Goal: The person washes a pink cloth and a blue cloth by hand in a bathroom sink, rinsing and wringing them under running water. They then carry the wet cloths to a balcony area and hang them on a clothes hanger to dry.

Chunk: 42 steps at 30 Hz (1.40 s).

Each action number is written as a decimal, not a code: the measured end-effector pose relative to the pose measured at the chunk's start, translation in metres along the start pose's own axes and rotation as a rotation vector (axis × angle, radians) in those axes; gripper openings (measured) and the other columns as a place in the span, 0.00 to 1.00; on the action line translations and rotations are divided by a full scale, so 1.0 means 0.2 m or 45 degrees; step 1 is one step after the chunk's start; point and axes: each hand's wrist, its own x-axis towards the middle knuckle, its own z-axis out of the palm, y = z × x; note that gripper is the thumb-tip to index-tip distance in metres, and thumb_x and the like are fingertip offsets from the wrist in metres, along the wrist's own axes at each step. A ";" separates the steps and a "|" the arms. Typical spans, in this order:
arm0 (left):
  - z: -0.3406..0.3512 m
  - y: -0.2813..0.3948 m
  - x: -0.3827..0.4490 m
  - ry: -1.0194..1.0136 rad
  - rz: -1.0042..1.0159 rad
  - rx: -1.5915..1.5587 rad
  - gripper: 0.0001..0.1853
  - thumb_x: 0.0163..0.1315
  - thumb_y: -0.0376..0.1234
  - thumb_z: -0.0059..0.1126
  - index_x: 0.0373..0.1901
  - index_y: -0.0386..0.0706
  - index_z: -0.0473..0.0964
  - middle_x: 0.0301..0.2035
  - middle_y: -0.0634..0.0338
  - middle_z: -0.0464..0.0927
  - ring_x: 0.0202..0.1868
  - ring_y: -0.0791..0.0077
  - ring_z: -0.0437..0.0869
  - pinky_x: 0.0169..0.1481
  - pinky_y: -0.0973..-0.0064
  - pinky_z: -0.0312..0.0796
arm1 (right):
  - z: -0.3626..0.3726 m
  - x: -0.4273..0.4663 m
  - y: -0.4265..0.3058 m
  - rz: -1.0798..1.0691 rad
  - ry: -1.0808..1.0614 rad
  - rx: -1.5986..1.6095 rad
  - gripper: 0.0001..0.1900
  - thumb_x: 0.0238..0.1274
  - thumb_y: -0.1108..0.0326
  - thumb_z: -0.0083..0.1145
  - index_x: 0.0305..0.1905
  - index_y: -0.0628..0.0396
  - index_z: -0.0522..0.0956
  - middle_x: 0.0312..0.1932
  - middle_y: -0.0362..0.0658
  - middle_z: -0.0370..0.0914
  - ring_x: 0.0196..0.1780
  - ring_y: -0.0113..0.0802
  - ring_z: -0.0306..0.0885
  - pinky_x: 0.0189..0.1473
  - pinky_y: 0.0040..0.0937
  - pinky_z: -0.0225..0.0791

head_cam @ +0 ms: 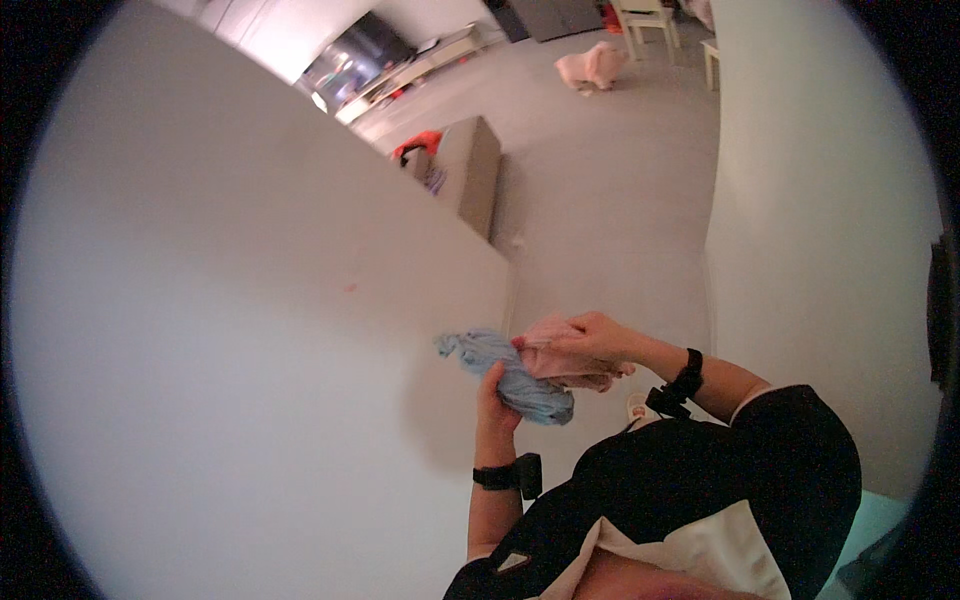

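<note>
A crumpled light-blue cloth (pixel 531 394) is gripped in my left hand (pixel 496 401), its twisted end sticking out to the left. My right hand (pixel 600 337) holds a bunched pale-pink cloth (pixel 562 358) against the blue one, and the two overlap. A small red spot shows at the pink cloth's left edge. Both cloths are held in the air in front of my body, above the floor. What kind of fabric items they are, I cannot tell. Each of my wrists wears a black strap with a small device.
White walls (pixel 247 315) flank me on the left and the right (pixel 810 187). Ahead lies a grey floor (pixel 600 195). Past the left wall's end stands a beige sofa (pixel 469 169). Further off are a pink plush-like object (pixel 592 67), a white chair (pixel 651 22) and a television (pixel 367 45).
</note>
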 end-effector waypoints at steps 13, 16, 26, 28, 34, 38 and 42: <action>0.26 -0.16 -0.36 -0.222 0.011 0.238 0.32 0.63 0.43 0.57 0.63 0.33 0.66 0.60 0.46 0.72 0.63 0.52 0.72 0.69 0.52 0.65 | -0.01 -0.77 -0.25 -0.133 0.115 -0.139 0.32 0.55 0.39 0.62 0.55 0.54 0.77 0.43 0.52 0.83 0.45 0.44 0.83 0.49 0.40 0.73; 0.45 -0.08 -0.24 -0.420 -0.111 0.089 0.29 0.64 0.41 0.57 0.62 0.33 0.67 0.58 0.47 0.74 0.61 0.53 0.75 0.68 0.53 0.66 | -0.12 -0.81 -0.30 -0.121 0.253 -0.066 0.32 0.57 0.39 0.60 0.55 0.56 0.76 0.44 0.53 0.83 0.47 0.45 0.83 0.49 0.41 0.74; 0.95 0.32 -0.04 -0.747 -0.437 0.304 0.24 0.62 0.38 0.62 0.57 0.36 0.70 0.50 0.53 0.78 0.50 0.63 0.82 0.55 0.64 0.77 | -0.22 -0.88 -0.69 0.011 1.015 -0.096 0.26 0.57 0.55 0.67 0.55 0.60 0.75 0.47 0.54 0.82 0.51 0.44 0.82 0.51 0.39 0.74; 1.03 0.36 0.10 -0.796 -0.400 0.334 0.26 0.62 0.38 0.62 0.58 0.36 0.69 0.51 0.53 0.78 0.51 0.62 0.81 0.57 0.62 0.76 | -0.38 -0.76 -0.67 -0.016 0.992 -0.103 0.27 0.56 0.56 0.67 0.56 0.60 0.74 0.49 0.54 0.81 0.52 0.43 0.82 0.52 0.39 0.74; 1.18 0.66 0.73 -0.734 -0.292 0.314 0.27 0.62 0.38 0.62 0.60 0.36 0.68 0.51 0.54 0.77 0.51 0.63 0.81 0.56 0.62 0.76 | -0.95 -0.11 -0.74 -0.010 0.691 -0.103 0.30 0.53 0.55 0.66 0.58 0.62 0.73 0.44 0.54 0.83 0.47 0.46 0.84 0.48 0.40 0.76; 1.09 0.87 1.11 -0.512 -0.163 0.258 0.27 0.62 0.39 0.61 0.61 0.38 0.68 0.51 0.54 0.77 0.51 0.64 0.81 0.54 0.61 0.78 | -1.20 0.46 -0.81 -0.092 0.386 -0.238 0.26 0.51 0.61 0.62 0.54 0.64 0.74 0.41 0.57 0.82 0.43 0.49 0.84 0.46 0.42 0.76; 1.07 1.02 1.60 -0.549 -0.189 0.136 0.28 0.64 0.38 0.59 0.63 0.36 0.66 0.53 0.52 0.77 0.53 0.62 0.82 0.57 0.60 0.78 | -1.52 0.97 -0.76 -0.146 0.162 -0.405 0.22 0.49 0.63 0.60 0.49 0.64 0.74 0.38 0.60 0.81 0.43 0.54 0.83 0.46 0.44 0.75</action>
